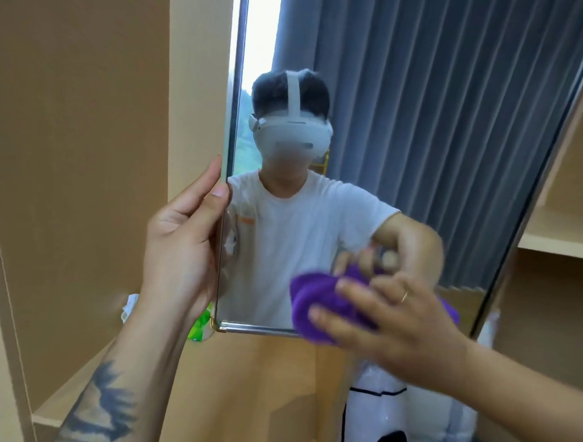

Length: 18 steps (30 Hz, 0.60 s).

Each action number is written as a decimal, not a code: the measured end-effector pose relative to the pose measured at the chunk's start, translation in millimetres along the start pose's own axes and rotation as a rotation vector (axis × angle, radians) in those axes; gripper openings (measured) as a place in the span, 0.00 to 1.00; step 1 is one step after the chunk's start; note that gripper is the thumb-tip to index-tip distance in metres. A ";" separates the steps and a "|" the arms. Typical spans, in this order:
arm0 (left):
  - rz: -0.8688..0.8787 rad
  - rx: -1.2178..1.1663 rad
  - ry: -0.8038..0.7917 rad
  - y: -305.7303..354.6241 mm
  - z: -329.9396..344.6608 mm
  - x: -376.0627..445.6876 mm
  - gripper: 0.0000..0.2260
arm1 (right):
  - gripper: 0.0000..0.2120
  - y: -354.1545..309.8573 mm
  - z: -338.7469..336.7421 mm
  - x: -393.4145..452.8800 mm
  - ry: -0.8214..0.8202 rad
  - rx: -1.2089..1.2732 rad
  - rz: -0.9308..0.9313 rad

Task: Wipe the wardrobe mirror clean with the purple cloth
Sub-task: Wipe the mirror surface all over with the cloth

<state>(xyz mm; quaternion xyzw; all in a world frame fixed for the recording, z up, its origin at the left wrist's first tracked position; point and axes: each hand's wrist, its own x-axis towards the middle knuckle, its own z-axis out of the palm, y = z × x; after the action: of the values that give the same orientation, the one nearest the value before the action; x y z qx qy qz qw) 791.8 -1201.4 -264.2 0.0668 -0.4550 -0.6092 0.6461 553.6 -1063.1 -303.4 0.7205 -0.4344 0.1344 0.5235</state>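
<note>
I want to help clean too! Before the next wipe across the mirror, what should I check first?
1. Mirror steadied: left hand grips its left edge. Ok.
2. Purple cloth against the glass: right hand presses it on near the bottom edge. Ok.
3. Cloth covers the fingers so skin leaves no marks: fingertips lie on top of the cloth. Ok.
4. Upper glass already wiped: cannot tell, no clear streaks show.
5. Cloth staying on the glass: part of it hangs past the bottom frame. Not ok.
6. White bag below out of the way: ok.
</note>
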 end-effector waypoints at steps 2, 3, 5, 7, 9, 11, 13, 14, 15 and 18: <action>0.010 0.014 0.006 -1.2 -0.8 0.4 0.13 | 0.20 6.5 -4.4 -17.3 -0.071 -0.092 -0.249; 0.014 0.013 0.013 -2.7 -1.5 0.8 0.13 | 0.21 18.2 -8.1 -16.0 -0.038 -0.115 -0.266; 0.036 0.020 0.040 -6.5 -0.6 0.4 0.13 | 0.21 42.4 -15.0 -1.9 0.114 -0.162 -0.192; 0.088 0.060 0.089 -12.4 -0.3 0.2 0.12 | 0.23 58.2 -21.5 10.6 0.194 -0.194 0.007; 0.138 0.087 0.120 -15.8 2.2 -3.3 0.12 | 0.27 53.7 -20.5 10.7 0.193 -0.166 0.208; 0.171 0.107 0.138 -18.2 5.0 -6.8 0.13 | 0.27 29.5 -10.3 -3.2 0.185 -0.132 0.232; 0.193 0.133 0.159 -17.8 7.5 -9.1 0.14 | 0.27 -1.0 5.7 -23.1 0.153 -0.138 0.137; 0.193 0.135 0.161 -17.2 8.5 -9.6 0.15 | 0.28 -12.8 13.2 -34.2 0.126 -0.137 0.103; 0.190 0.136 0.158 -18.6 8.2 -10.5 0.16 | 0.28 -22.8 18.8 -42.2 0.109 -0.129 0.107; 0.194 0.128 0.098 -17.0 11.3 -18.8 0.22 | 0.26 -43.0 31.5 -51.2 0.168 -0.079 0.237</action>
<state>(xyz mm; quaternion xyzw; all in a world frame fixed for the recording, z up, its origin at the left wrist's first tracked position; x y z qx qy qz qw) 774.8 -1184.3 -278.1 0.0935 -0.4651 -0.5095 0.7179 548.3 -1062.5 -377.0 0.6292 -0.4760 0.2383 0.5663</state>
